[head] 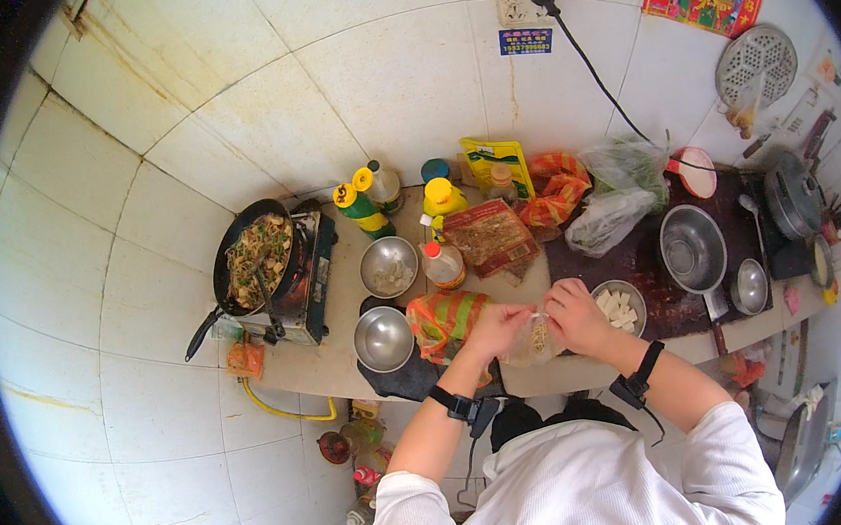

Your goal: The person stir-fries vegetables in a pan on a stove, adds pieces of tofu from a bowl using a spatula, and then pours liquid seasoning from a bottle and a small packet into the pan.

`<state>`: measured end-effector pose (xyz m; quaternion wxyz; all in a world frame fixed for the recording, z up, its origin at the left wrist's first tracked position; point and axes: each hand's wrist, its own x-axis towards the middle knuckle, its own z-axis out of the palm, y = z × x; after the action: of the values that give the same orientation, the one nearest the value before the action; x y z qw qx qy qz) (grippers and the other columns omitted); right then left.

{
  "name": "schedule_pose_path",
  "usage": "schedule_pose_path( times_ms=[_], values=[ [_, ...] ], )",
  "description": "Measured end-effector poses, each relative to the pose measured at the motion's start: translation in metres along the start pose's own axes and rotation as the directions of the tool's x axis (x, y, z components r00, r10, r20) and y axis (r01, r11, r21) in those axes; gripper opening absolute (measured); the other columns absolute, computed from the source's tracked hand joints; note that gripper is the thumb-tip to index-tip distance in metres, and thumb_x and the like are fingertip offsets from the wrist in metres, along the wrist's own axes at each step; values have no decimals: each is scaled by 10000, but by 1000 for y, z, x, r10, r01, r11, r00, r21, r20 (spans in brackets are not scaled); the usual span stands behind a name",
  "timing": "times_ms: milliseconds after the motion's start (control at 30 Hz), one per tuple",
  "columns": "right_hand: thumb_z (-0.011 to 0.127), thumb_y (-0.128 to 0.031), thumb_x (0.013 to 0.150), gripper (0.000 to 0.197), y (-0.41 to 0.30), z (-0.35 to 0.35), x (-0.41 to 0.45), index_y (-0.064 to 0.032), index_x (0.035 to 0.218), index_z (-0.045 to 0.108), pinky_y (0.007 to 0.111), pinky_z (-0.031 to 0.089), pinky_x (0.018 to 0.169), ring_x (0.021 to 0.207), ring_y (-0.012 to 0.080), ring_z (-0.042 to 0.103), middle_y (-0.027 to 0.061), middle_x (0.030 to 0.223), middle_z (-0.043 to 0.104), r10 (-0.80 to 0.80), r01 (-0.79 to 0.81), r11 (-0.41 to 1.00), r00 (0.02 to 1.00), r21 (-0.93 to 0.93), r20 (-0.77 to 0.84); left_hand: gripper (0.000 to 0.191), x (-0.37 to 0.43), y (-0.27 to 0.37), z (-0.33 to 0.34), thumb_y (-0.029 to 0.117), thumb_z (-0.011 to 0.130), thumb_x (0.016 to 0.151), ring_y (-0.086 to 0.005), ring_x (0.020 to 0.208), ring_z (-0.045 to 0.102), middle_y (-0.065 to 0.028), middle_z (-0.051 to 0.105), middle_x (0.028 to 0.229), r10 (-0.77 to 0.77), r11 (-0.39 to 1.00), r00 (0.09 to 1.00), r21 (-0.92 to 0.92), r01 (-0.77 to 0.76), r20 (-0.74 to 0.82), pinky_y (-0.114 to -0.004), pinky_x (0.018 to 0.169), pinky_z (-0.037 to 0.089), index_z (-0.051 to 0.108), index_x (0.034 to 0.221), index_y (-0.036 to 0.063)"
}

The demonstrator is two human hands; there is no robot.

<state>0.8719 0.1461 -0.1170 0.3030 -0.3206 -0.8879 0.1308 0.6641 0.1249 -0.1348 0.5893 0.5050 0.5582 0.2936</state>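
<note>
Between my two hands, at the counter's front edge, is a small clear plastic bag (532,344) with thin yellowish pieces inside. My left hand (497,328) pinches its top from one side. On the other side, the fingers of my right hand (574,314) grip the same top edge. Left of the bag lies an orange-and-yellow striped plastic bag (448,317) with something green showing through. A metal bowl of white cubes (620,307) stands just beyond my right hand, partly covered by it.
At the left, a wok of noodle-like food (260,263) sits on a gas stove (320,284) with flame visible. Metal bowls (383,338), a red-capped bottle (443,267) and sauce bottles (363,212) stand nearby. A metal ladle-like pan (692,249) rests on the dark board (639,247) at right.
</note>
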Motion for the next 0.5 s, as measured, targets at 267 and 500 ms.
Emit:
schedule_pose_path(
  times_ms=[267,500],
  values=[
    [667,-119,799,152,46,18,-66,23,750,644,465,471,862,842,398,608,231,799,634,488,-445,863,856,-239,168,193,10,-29,-12,121,626,907,-388,833,699,-244,707,864,237,715,952,698,-36,-193,-471,740,564,759,1033,64],
    [688,-211,874,218,36,-23,-76,-4,837,630,500,497,805,832,431,622,216,888,659,661,-642,745,676,-181,324,236,3,-17,12,146,632,843,-407,983,658,-212,697,989,424,576,903,790,-210,-69,-498,878,539,703,1039,36]
  ],
)
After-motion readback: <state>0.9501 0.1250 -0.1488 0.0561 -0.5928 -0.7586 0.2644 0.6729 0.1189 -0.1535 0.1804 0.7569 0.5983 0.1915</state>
